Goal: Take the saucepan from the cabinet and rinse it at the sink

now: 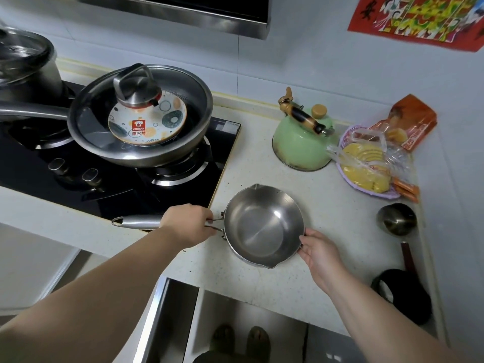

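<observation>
The saucepan (pixel 263 226) sat upright and empty on the desk (pixel 301 279), just right of the hob (pixel 117 179) and near the front edge, above an open cabinet (pixel 227 310). Its long axis ran left to right: the bowl to the right, the handle (pixel 136 221) pointing left over the hob's near corner. Pouring lips showed at the far rim and the near rim.

The left hand (pixel 188 224) lay over the handle where it joins the bowl, palm down, knuckles up, forearm coming in from the lower left. Its fingers were curled around the handle; their tips were hidden under the hand, so how tight the grip was I could not tell. The right hand (pixel 318 254) came in from the lower right and met the bowl on the side opposite the handle. Its fingers (pixel 305 235) were loosely spread and touched the outer wall and rim, steadying more than gripping.

So both hands were on the pan, one at each end of its axis, with the left holding the part made for carrying. No sink showed in view, so which way the pan had to travel could not be read here. My judgement was that the pan was out of the cabinet and the rinse not yet begun, and that the next lift would hang on the left hand, since the right hand's open touch would not bear weight alone.
</observation>
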